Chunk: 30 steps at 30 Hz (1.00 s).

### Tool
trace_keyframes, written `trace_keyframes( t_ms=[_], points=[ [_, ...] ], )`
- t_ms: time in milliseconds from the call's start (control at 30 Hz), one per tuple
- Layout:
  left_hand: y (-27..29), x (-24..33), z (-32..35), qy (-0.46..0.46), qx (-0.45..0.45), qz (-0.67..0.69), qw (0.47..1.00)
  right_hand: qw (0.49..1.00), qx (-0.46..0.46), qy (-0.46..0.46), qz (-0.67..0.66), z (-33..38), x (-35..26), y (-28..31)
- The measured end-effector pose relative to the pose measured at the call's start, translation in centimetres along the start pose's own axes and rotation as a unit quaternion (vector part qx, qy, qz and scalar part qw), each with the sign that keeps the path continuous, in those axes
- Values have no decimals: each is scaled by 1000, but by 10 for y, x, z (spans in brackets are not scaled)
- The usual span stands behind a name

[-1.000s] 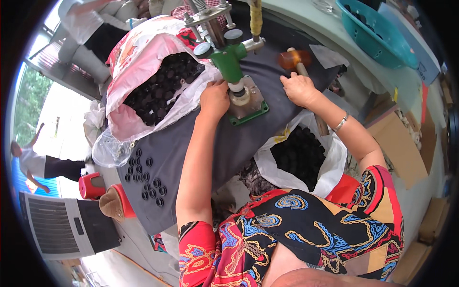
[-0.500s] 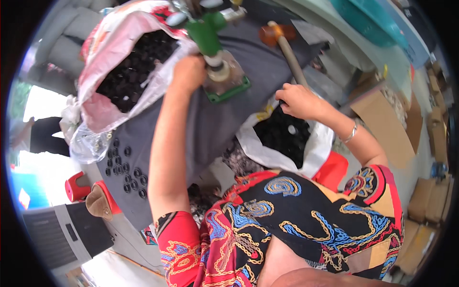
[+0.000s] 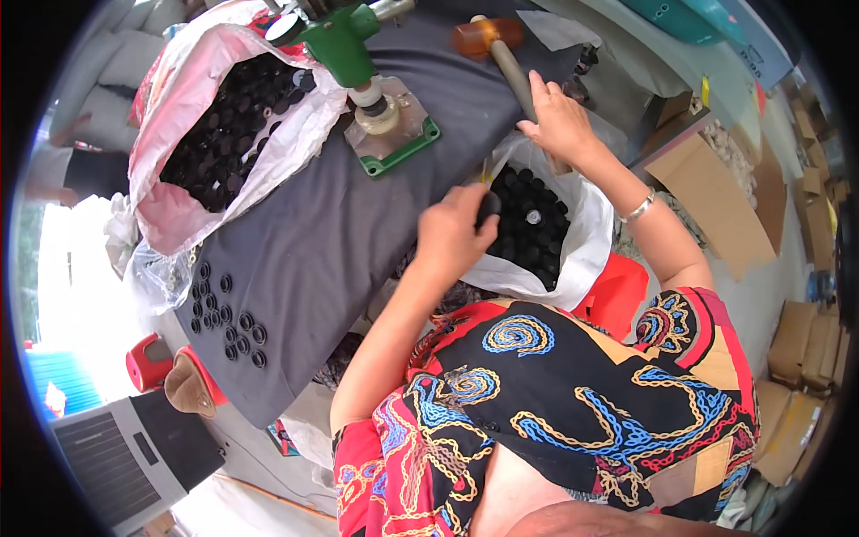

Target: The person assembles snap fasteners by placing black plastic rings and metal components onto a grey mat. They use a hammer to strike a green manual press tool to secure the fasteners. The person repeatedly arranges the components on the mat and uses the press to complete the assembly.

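A round black cap (image 3: 489,208) is pinched in my left hand (image 3: 452,234), at the near left edge of a white sack (image 3: 582,277) full of similar black caps. My right hand (image 3: 559,127) is above the sack's far side. Its fingers are spread, with the thumb apart, around the handle end of a mallet (image 3: 512,79) with an amber head; no firm grip shows. Left of the mallet stands a green hand press (image 3: 344,49) with a pale round die over a metal base plate (image 3: 394,134).
A larger pink-lined sack (image 3: 148,179) of black parts lies on the grey cloth-covered table (image 3: 304,242). Several black rings (image 3: 244,320) sit near its left edge, beside a clear plastic bag (image 3: 161,277). Cardboard boxes (image 3: 716,201) stand at right, a red stool (image 3: 617,291) beneath the white sack.
My left hand has left the press and come right and nearer, to the white sack, with a black cap. My right hand has moved up to the mallet handle and spread its fingers.
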<state>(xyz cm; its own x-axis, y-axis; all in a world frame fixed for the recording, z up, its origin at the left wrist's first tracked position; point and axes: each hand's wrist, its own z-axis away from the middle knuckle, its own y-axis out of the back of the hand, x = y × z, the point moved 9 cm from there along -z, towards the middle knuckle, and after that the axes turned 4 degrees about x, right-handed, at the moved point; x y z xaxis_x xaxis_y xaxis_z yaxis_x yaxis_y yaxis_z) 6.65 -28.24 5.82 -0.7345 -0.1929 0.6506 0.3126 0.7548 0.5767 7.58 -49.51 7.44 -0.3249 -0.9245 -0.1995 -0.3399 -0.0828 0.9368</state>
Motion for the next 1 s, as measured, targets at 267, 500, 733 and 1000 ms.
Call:
trace_keyframes(
  t_ms=[267, 500, 733, 1000],
  points=[
    [-66, -80, 41, 77, -268, -346, 896, 987, 109, 109, 53, -49, 59, 1],
    [-67, -115, 57, 181, -265, -345, 882, 966, -117, 117, -199, 43, -29, -53],
    [-40, -106, 50, 236, -192, -257, 917, 807, -310, -377, -331, 95, 22, -220],
    [-26, -86, 44, 33, 9, -287, 957, 719, -114, -348, -591, 77, -4, -222]
  ],
)
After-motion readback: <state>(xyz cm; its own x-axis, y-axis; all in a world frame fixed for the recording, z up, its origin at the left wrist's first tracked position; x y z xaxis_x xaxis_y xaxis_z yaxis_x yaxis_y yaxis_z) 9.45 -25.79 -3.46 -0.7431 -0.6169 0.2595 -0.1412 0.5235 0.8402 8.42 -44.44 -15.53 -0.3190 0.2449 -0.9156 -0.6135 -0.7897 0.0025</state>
